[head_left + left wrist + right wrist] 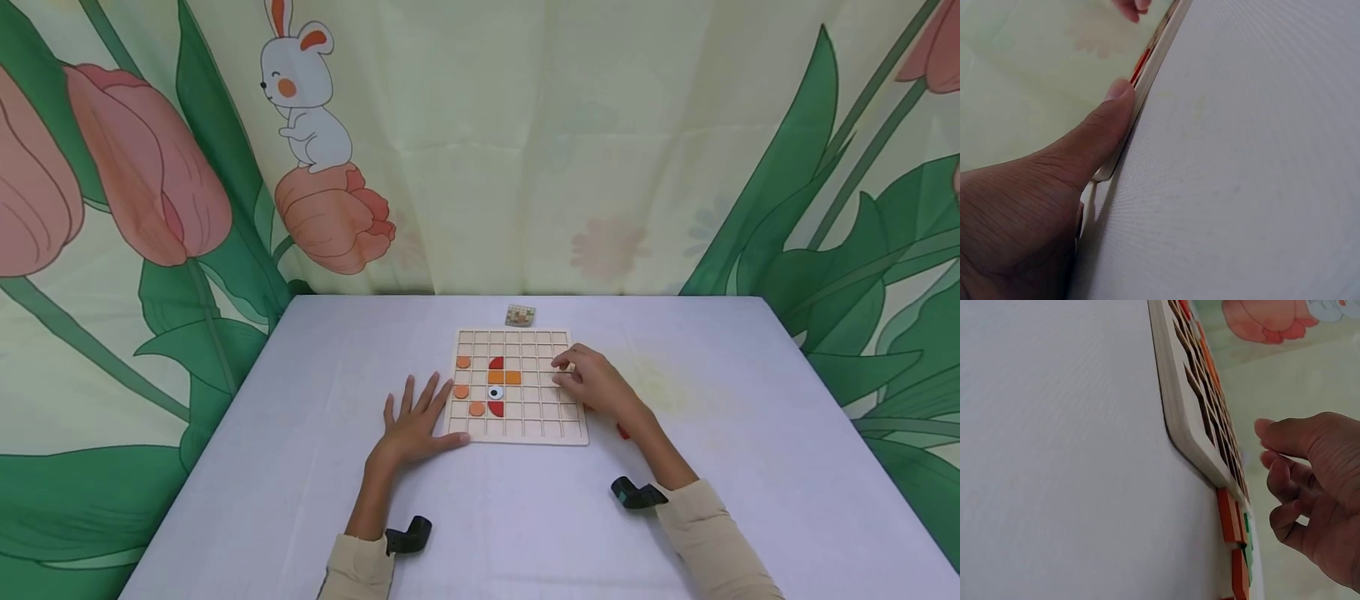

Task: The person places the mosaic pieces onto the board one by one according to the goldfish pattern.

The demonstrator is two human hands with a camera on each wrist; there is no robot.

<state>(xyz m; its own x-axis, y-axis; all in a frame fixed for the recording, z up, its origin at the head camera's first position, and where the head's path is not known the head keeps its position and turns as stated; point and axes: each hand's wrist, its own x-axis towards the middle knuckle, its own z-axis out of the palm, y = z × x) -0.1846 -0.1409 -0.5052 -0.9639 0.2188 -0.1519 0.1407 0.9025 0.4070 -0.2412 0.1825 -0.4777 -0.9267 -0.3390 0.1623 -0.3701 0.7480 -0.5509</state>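
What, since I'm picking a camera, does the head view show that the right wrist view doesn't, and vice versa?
Only the head view shows the left hand, eye-marked piece and small patterned item behind the gridded board. Only the right wrist view shows a green piece beside the board. Both show the right hand, board and white tabletop.

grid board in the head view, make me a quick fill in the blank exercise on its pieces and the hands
1. The wooden grid board shows ____ round orange pieces.
2. Directly below the eye tile in the head view, the quarter-round piece is ____.
3. The hand with its fingers spread is the person's ____ one.

Missing words: three; red; left
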